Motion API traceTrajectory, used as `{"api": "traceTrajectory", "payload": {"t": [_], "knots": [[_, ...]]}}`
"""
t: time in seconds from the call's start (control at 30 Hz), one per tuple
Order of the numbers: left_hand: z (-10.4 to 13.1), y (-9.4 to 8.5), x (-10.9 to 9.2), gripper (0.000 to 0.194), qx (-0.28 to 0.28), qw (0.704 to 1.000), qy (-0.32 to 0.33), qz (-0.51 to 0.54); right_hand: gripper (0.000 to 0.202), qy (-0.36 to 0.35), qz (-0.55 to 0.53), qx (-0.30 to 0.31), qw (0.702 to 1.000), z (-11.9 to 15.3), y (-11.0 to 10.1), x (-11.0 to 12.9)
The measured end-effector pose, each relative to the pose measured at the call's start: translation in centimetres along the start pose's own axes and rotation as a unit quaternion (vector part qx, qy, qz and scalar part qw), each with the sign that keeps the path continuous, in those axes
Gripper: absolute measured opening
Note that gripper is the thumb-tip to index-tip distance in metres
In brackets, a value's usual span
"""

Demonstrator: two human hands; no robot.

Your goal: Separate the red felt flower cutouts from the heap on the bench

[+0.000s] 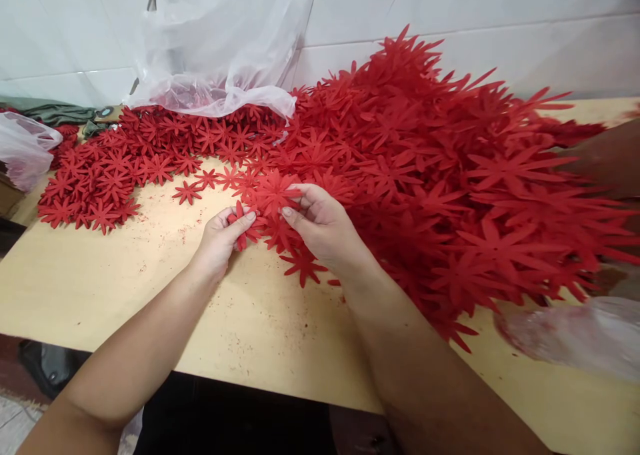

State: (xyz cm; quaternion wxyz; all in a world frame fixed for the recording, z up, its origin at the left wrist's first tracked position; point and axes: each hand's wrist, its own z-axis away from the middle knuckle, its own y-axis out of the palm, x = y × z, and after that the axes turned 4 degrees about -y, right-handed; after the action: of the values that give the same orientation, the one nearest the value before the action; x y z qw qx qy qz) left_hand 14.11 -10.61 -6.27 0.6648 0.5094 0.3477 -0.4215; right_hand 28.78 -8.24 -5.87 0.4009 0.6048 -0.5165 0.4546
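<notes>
The left hand (220, 235) pinched a small red cloth-like flower shape with thin petals (242, 240) between its thumb and fingers. I could not tell if it held just one or a few stacked together. The right hand (325, 225) was just beside it, with its thumb and fingers gripping the edge of a wider red flower shape with many long petals (273, 193). Both flower shapes were over the middle of a pale, smooth, wood-coloured table (125, 295), and the two hands were near each other but apart.

Beside and behind the right hand rose a big, tall heap of bright red flower shapes with long petals (425, 155). On the left side, a lower, darker heap of small red flower shapes (110, 168) spread over the table. One loose red flower (187, 193) lay flat near that low heap, and another loose red flower (303, 267) lay below the right hand. Tiny red crumbs were on the table.

A thin, cloudy white plastic bag (225, 35) stood at the back against a white tiled wall (450, 8). A crumpled see-through plastic bag (595, 331) lay at the right.
</notes>
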Motion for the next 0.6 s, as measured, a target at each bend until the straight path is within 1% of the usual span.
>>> {"api": "traceTrajectory", "payload": {"t": [0.07,0.13,0.23,0.3,0.4,0.5,0.6], "knots": [[0.13,0.05,0.00,0.029,0.000,1.000,-0.003,0.003,0.021,0.008,-0.011,-0.002,1.000,0.03,-0.02,-0.01],[0.18,0.03,0.00,0.029,0.005,1.000,-0.004,0.006,0.023,0.019,-0.006,-0.024,0.999,0.02,-0.14,-0.06],[0.14,-0.06,0.00,0.035,0.031,0.999,-0.017,0.008,0.021,0.021,0.018,-0.040,0.999,-0.03,-0.28,-0.23],[0.12,-0.09,-0.02,0.041,0.045,0.999,-0.020,0.012,0.023,0.012,0.030,-0.018,0.999,0.01,-0.20,-0.33],[0.15,-0.03,-0.10,0.039,0.053,0.998,-0.014,0.012,0.027,0.004,0.036,0.009,0.999,0.14,0.04,-0.50],[0.18,0.07,-0.15,0.037,0.064,0.998,-0.025,0.012,0.025,-0.013,0.060,-0.027,0.998,0.15,0.15,-0.69],[0.09,0.04,-0.05,0.033,0.054,0.998,-0.028,0.008,0.022,-0.001,0.055,-0.080,0.995,-0.06,-0.12,-0.68]]}}
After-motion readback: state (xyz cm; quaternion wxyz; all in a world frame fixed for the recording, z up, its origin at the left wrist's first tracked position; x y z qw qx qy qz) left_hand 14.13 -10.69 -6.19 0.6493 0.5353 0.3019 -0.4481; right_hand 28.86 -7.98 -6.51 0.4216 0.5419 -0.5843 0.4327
